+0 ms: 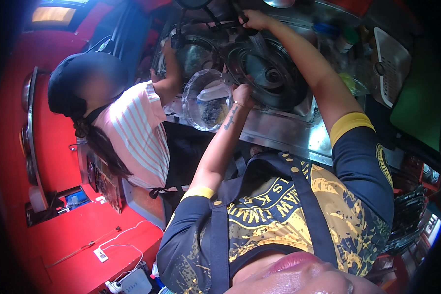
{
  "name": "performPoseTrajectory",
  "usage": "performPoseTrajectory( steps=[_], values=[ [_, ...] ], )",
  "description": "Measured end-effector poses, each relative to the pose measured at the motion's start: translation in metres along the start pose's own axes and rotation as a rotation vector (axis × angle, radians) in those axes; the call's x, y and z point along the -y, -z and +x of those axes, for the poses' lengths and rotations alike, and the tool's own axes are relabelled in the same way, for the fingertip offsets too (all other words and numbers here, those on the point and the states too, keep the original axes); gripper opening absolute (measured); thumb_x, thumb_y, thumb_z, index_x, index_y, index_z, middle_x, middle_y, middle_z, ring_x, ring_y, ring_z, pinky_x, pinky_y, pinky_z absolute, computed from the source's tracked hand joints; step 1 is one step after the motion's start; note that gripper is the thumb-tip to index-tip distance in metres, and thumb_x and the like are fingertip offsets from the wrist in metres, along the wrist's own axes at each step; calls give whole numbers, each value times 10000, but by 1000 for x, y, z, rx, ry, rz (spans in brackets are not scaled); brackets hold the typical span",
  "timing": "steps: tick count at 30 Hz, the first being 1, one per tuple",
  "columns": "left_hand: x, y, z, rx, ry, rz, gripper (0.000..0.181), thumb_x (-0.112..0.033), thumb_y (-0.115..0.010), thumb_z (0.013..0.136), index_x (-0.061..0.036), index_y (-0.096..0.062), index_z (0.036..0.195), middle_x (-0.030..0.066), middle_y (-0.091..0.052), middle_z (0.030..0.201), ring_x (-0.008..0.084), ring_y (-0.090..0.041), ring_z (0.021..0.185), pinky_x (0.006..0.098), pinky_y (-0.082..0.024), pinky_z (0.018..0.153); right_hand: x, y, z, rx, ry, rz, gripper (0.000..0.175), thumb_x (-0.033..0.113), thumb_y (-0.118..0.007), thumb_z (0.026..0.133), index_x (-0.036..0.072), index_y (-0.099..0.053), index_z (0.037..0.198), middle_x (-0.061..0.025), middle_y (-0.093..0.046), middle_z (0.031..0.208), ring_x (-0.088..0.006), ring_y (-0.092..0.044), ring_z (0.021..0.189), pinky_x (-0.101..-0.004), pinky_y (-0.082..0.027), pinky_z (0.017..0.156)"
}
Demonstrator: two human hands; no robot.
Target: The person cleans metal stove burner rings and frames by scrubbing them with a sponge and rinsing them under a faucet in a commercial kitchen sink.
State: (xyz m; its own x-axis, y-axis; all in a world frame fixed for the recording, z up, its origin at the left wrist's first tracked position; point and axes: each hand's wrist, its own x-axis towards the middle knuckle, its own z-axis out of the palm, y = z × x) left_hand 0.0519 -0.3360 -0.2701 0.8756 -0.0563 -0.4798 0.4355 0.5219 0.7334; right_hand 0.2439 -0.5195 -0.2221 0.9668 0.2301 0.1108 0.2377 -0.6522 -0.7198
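Observation:
My right hand (256,20) is closed around the dark handle of a spray tap (242,17) at the top of the view. Water runs from it into a large dark round pan (239,60) over the metal sink. My left hand (243,94) grips the near-left rim of this pan, which is tilted and has wet, shiny walls. Just left of that hand stands a clear scalloped bowl (191,115). Inside it lie a white ladle-like utensil (211,93) and a dark scouring pad (212,112).
On the left, a co-worker (136,128) in a cap and striped top reaches over another round metal vessel (196,55). A white perforated basket (392,58) stands at the right, near bottles and a plastic bag (352,83). The steel counter edge (279,137) runs before me.

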Motion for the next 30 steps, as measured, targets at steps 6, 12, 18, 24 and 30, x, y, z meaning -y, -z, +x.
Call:
performPoseTrajectory(
  steps=[6, 12, 18, 24, 30],
  values=[
    [15, 21, 12, -7, -115, -25, 566, 172, -366, 607, -35, -406, 1132, 124, -559, 990, 266, -561, 902, 382, -479, 723, 22, 7, -3, 139, -140, 48, 224, 110, -648, 664, 99, -543, 862, -70, -603, 790, -232, -588, 747, -371, -456, 620],
    [16, 21, 16, 1, -111, 36, 454, 94, -413, 652, -40, -460, 1083, 109, -569, 924, 254, -557, 858, 366, -471, 727, 32, 21, -5, 248, -225, -15, 235, 126, -618, 704, 92, -548, 926, -125, -568, 959, -301, -575, 862, -441, -498, 655],
    [-6, 2, 14, 22, 128, -178, 313, -322, -526, 813, -100, -502, 1033, 102, -573, 847, 223, -546, 778, 367, -456, 719, 33, 19, -11, 397, -410, 431, 336, 219, -545, 812, 120, -485, 1127, -160, -382, 1286, -389, -436, 1123, -600, -440, 805],
    [-4, -5, 28, 0, 65, -126, 406, -495, -471, 848, -130, -507, 1022, 77, -548, 800, 194, -523, 746, 351, -451, 693, 40, -10, -24, 88, -381, 610, 341, 313, -543, 847, 145, -458, 1132, -70, -481, 1158, -238, -464, 1076, -472, -469, 774],
    [-15, -53, 14, 24, 38, -122, 394, -503, -472, 858, -141, -512, 1010, 27, -529, 797, 166, -496, 702, 304, -430, 637, 23, -41, -59, -137, -285, 769, 563, 257, -578, 841, 81, -321, 1310, -130, -435, 1254, -230, -468, 1061, -368, -425, 806]
  ],
)
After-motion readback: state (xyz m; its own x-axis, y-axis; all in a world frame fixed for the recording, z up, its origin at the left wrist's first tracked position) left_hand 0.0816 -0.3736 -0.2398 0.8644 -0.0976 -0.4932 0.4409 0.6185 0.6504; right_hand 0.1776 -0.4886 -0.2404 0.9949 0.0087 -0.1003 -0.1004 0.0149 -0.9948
